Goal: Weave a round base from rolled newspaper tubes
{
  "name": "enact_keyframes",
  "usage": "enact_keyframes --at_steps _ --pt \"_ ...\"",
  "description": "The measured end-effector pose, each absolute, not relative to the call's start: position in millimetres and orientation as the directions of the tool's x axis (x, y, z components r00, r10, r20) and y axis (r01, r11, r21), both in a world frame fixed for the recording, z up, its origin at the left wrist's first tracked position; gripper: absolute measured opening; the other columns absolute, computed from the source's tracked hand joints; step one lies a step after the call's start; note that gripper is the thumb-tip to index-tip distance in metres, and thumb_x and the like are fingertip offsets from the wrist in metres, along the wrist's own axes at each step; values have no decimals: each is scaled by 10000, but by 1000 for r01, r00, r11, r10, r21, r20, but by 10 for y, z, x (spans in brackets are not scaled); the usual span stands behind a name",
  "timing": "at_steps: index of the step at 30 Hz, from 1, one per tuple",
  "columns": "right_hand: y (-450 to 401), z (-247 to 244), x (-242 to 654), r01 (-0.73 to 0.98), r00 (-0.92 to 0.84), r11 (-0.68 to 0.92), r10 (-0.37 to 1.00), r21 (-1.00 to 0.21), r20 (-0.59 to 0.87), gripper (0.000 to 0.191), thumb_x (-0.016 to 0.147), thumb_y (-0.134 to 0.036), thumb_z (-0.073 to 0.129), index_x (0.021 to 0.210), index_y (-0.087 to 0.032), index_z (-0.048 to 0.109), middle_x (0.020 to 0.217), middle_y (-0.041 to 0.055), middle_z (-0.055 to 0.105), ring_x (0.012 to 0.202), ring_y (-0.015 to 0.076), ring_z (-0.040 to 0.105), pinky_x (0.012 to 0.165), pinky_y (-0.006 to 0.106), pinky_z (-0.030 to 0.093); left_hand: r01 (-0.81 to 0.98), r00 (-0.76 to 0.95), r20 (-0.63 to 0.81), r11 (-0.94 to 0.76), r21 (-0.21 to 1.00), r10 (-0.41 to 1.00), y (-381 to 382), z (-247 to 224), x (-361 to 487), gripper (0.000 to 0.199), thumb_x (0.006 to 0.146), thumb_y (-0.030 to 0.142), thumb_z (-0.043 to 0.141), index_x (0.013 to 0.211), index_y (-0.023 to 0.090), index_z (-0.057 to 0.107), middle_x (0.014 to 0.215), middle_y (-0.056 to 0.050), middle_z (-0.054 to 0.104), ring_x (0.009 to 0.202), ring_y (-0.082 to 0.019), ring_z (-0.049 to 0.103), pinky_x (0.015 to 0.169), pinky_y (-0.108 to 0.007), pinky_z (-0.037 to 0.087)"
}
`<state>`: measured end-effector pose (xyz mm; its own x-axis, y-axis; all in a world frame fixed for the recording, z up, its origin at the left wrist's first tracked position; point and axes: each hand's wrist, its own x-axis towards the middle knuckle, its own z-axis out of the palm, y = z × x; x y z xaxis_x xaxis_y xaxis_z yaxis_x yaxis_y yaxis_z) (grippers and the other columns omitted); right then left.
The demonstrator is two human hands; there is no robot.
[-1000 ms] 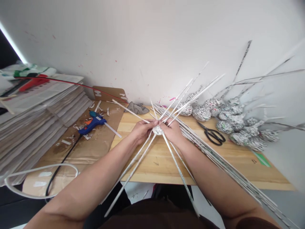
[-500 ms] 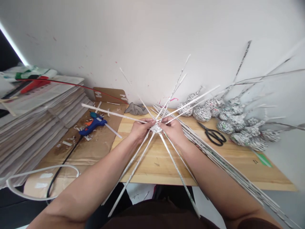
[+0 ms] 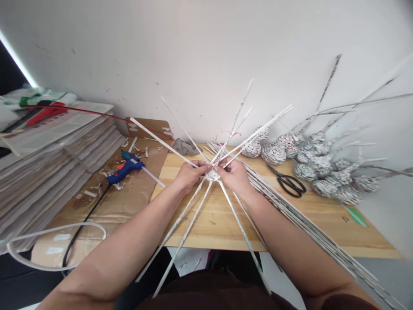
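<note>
Between my two hands is a small round woven paper base (image 3: 213, 175), with several rolled paper strips (image 3: 240, 219) spreading out from it like spokes. My left hand (image 3: 193, 174) pinches the left side of the weave, thumb on top. On the right side my right hand (image 3: 234, 175) does the same, its thumb and fingers pressed together at the rim. The two thumbs nearly meet at the far edge of the base. Some spokes point up toward the wall, others hang down past the table's front edge. Parts of the fingers are hidden beneath the weave.
A bundle of long paper rolls (image 3: 290, 211) lies slantwise on the wooden table (image 3: 206, 237), beside black scissors (image 3: 287, 181). Several woven paper balls (image 3: 274, 153) sit against the wall. At left are a blue glue gun (image 3: 125, 169), cardboard (image 3: 129, 202) and stacked newspapers (image 3: 64, 150).
The woven base has turned and tilted slightly in my hands. The left spoke now points higher, and the two right spokes have drawn closer together. Both hands keep their pinch.
</note>
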<state>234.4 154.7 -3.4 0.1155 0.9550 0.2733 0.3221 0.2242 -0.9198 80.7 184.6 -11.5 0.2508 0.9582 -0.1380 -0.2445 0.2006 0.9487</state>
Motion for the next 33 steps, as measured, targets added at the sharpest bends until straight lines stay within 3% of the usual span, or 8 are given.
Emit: enact_keyframes --at_steps 5,12,15,20,24,30,33 --pt "1544 -5 2309 87 210 65 974 -994 82 288 696 -448 710 818 -202 621 626 -10 619 509 152 570 425 267 477 -256 239 -67 129 958 969 1848 -151 834 331 540 358 854 638 145 620 555 21 570 455 -68 432 413 -205 287" --pt "1509 53 2259 -38 216 65 975 -997 55 248 730 -436 649 810 -210 585 636 -18 631 445 144 572 358 250 453 -256 253 -47 114 960 966 1871 -157 807 312 567 354 843 643 140 629 545 29 540 451 -56 393 399 -200 232" --pt "1499 67 2254 -4 223 103 970 -995 99 229 733 -422 652 806 -211 602 606 -25 621 437 143 564 361 251 463 -260 261 -60 130 957 963 1877 -166 800 308 557 345 847 649 140 636 539 25 551 452 -60 404 411 -208 226" --pt "1499 52 2272 204 295 122 938 -971 180 178 726 -347 647 670 -187 594 524 -6 596 425 156 569 355 248 460 -270 285 -50 130 954 957 1866 -181 812 309 556 346 848 670 141 647 573 11 597 483 -76 461 455 -216 277" --pt "1526 -1 2277 185 330 91 932 -978 149 144 696 -305 643 650 -196 563 477 -24 573 389 149 543 332 239 427 -257 268 -58 129 958 962 1857 -192 836 330 534 346 858 664 136 639 568 13 595 484 -78 468 463 -216 293" --pt "1548 22 2233 -74 180 -7 984 -997 -20 91 606 -216 637 661 -183 573 468 -29 579 385 139 519 330 230 383 -310 215 -54 120 943 975 1868 -194 849 343 509 325 866 653 132 621 591 5 615 524 -93 518 515 -223 360" --pt "1549 24 2227 -100 120 1 993 -995 -11 88 605 -229 661 636 -168 605 487 -15 595 424 134 536 386 234 418 -298 222 -51 117 947 974 1865 -177 846 335 509 315 865 643 135 616 570 16 599 504 -86 499 509 -223 359"
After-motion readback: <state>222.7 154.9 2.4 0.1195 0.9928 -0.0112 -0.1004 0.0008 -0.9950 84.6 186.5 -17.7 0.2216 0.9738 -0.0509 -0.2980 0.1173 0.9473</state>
